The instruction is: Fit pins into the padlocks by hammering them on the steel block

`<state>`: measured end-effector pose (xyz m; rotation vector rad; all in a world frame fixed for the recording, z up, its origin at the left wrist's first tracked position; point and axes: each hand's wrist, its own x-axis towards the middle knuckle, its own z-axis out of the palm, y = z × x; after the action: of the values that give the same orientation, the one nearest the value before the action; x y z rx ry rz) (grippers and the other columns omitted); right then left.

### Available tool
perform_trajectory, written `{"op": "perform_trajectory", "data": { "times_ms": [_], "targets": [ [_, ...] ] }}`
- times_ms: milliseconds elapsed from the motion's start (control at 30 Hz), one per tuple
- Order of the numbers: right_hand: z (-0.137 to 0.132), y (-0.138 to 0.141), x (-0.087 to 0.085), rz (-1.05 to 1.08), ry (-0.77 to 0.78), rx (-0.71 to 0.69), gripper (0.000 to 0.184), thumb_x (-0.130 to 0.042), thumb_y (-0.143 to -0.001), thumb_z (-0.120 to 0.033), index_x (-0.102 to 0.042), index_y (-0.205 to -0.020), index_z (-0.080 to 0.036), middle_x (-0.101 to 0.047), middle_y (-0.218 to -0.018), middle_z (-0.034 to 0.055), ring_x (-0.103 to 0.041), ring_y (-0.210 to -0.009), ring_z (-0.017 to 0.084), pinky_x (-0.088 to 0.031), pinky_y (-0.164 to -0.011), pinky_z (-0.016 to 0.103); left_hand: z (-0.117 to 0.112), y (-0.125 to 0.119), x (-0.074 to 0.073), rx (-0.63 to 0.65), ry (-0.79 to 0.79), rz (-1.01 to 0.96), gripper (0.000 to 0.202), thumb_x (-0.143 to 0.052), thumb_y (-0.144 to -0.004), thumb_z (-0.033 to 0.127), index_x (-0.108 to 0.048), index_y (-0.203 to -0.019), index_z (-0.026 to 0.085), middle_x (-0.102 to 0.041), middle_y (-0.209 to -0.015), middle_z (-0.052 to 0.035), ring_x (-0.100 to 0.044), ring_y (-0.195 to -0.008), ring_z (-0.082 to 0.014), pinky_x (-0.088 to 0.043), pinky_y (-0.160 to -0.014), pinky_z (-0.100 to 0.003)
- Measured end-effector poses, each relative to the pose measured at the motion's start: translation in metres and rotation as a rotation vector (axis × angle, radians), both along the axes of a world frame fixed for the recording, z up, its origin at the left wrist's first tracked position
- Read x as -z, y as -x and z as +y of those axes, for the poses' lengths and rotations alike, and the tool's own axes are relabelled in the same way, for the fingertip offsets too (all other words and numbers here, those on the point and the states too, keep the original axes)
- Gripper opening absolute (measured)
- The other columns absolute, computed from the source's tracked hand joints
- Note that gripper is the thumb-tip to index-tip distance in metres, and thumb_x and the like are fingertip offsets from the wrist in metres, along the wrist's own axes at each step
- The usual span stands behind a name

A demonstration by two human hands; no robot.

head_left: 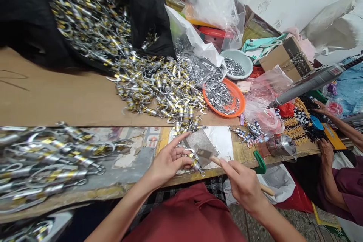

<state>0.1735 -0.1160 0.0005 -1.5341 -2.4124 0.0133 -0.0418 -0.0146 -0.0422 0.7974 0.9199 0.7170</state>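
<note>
My left hand (170, 159) pinches a small silver metal part with a curved hook (196, 162), a yellow band and a ring at one end. The part lies over the near edge of a flat metal plate (202, 140) on the bench. In my right hand (244, 183) is a hammer (214, 159), gripped by its wooden handle, which sticks out behind the fist. The hammer's metal head is right beside the hooked part, over the plate; whether they touch I cannot tell. Just beyond the plate rises a heap of similar hooked parts (159, 87).
More hooked parts (51, 162) lie at the left. An orange dish (240, 100) and a pale blue basin (248, 64) hold small metal pieces. A grey power screwdriver (303, 90) hangs at the right, above a lidded metal mug (282, 145). A co-worker's hand (326, 151) is farther right.
</note>
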Motion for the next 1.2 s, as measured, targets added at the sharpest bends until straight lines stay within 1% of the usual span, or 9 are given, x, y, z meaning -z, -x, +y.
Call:
{"op": "perform_trajectory", "data": {
  "times_ms": [133,267,433,600,767,833,967,1100,1200],
  "targets": [
    [0.005,0.000,0.001,0.006,0.034,0.004,0.054,-0.035,-0.087,-0.005,-0.033,-0.138,-0.021,-0.062,-0.084,0.0055,-0.059,-0.069,0.015,-0.049,-0.061,0.023,-0.001,0.001,0.000,0.011,-0.005,-0.014,0.090,-0.072,-0.056,0.017,-0.030,-0.136,0.016,-0.062,-0.064,0.0066,-0.064,-0.056,-0.0133,-0.052,-0.056,-0.025],
    [0.004,0.000,0.001,0.099,-0.058,0.037,0.058,-0.037,-0.086,-0.004,-0.030,-0.140,-0.023,-0.063,-0.093,0.0071,-0.061,-0.078,0.015,-0.050,-0.067,0.024,-0.001,0.001,0.000,-0.004,0.009,-0.011,0.090,-0.072,-0.055,0.017,-0.032,-0.135,0.016,-0.062,-0.064,0.0068,-0.064,-0.054,-0.0135,-0.052,-0.055,-0.025],
    [0.002,-0.007,0.013,0.126,0.050,0.047,0.048,-0.037,-0.088,-0.009,-0.042,-0.134,-0.022,-0.065,-0.086,0.0059,-0.061,-0.070,0.014,-0.051,-0.062,0.023,0.001,0.000,-0.002,-0.001,0.010,-0.016,0.089,-0.073,-0.055,0.018,-0.033,-0.135,0.016,-0.063,-0.062,0.0063,-0.065,-0.054,-0.0146,-0.051,-0.054,-0.025],
    [0.037,-0.048,0.038,0.349,0.078,0.348,0.041,-0.049,-0.087,-0.025,-0.050,-0.128,-0.021,-0.065,-0.110,0.0088,-0.063,-0.096,0.021,-0.053,-0.079,0.033,-0.002,0.004,-0.009,0.030,0.011,-0.039,0.077,-0.076,-0.055,0.017,-0.047,-0.127,0.015,-0.067,-0.066,0.0028,-0.064,-0.056,-0.0130,-0.051,-0.054,-0.022],
    [0.073,-0.066,0.058,0.219,0.135,0.368,0.032,-0.053,-0.083,-0.024,-0.061,-0.115,-0.020,-0.065,-0.109,0.0110,-0.061,-0.099,0.026,-0.049,-0.084,0.042,-0.013,0.011,-0.017,0.010,-0.095,-0.131,0.063,-0.079,-0.053,0.012,-0.060,-0.113,0.018,-0.073,-0.074,-0.0024,-0.066,-0.062,-0.0154,-0.053,-0.057,-0.021],
    [0.076,-0.057,0.063,0.160,0.070,0.275,0.033,-0.047,-0.085,-0.015,-0.062,-0.114,-0.020,-0.063,-0.113,0.0116,-0.056,-0.106,0.026,-0.045,-0.090,0.044,-0.017,0.013,-0.018,0.016,-0.177,-0.193,0.059,-0.078,-0.057,0.012,-0.061,-0.113,0.021,-0.074,-0.077,-0.0036,-0.068,-0.064,-0.0176,-0.055,-0.060,-0.024],
    [0.068,-0.032,0.067,-0.066,0.019,-0.138,0.033,-0.041,-0.087,-0.006,-0.060,-0.112,-0.017,-0.062,-0.113,0.0108,-0.056,-0.102,0.021,-0.047,-0.084,0.035,-0.024,0.015,-0.021,0.005,-0.328,-0.279,0.053,-0.075,-0.064,0.011,-0.062,-0.114,0.027,-0.076,-0.079,-0.0037,-0.070,-0.077,-0.0213,-0.057,-0.068,-0.028],
    [0.063,-0.019,0.065,-0.172,0.094,-0.119,0.019,-0.048,-0.086,-0.010,-0.062,-0.099,-0.013,-0.065,-0.091,0.0116,-0.058,-0.085,0.021,-0.049,-0.073,0.032,-0.027,0.015,-0.025,-0.056,-0.322,-0.265,0.051,-0.077,-0.061,0.015,-0.065,-0.109,0.025,-0.076,-0.075,-0.0044,-0.070,-0.083,-0.0240,-0.057,-0.068,-0.029],
    [0.068,-0.017,0.063,-0.152,0.110,-0.045,0.022,-0.049,-0.081,-0.004,-0.063,-0.095,-0.013,-0.062,-0.081,0.0094,-0.057,-0.075,0.020,-0.049,-0.064,0.030,-0.025,0.010,-0.023,-0.145,-0.290,-0.066,0.032,-0.080,-0.055,0.023,-0.073,-0.086,0.022,-0.075,-0.075,-0.0048,-0.070,-0.072,-0.0225,-0.057,-0.065,-0.029]
  ]
}}
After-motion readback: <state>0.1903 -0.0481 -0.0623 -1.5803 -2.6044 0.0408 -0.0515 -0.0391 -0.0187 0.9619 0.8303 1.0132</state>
